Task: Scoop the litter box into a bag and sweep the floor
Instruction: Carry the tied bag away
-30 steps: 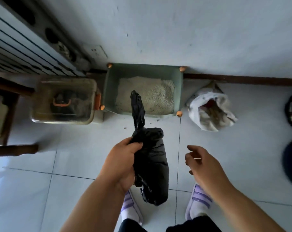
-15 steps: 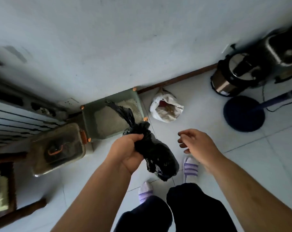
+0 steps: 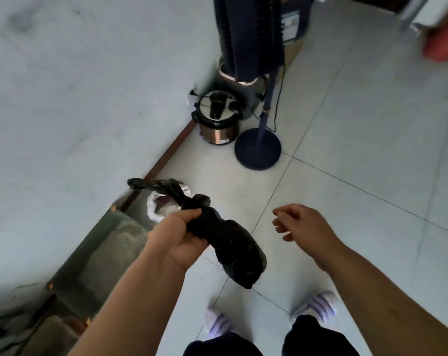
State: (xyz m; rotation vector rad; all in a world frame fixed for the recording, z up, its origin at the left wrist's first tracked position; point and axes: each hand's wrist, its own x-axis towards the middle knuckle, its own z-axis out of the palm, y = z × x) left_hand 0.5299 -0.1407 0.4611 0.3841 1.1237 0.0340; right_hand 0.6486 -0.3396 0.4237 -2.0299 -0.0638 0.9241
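Observation:
My left hand (image 3: 178,237) grips a black plastic bag (image 3: 230,250) at its knotted neck. The bag's full bottom hangs down to the right of my wrist, and its twisted tail (image 3: 156,187) sticks up to the left. My right hand (image 3: 303,223) hovers beside the bag with loosely curled fingers and holds nothing. The green litter box (image 3: 99,255) with grey litter lies at the lower left against the wall, partly behind my left forearm.
A white bag (image 3: 157,205) sits by the baseboard behind the black bag. Further along the wall stand a steel cooker (image 3: 217,118) and a dark blue standing fan (image 3: 257,147) with its cord. White tile floor stretches to the right. My feet in striped slippers (image 3: 316,305) are below.
The view has swung right, away from the litter box and toward the cooker and fan. My left hand keeps its grip on the black bag; my right hand stays free beside it.

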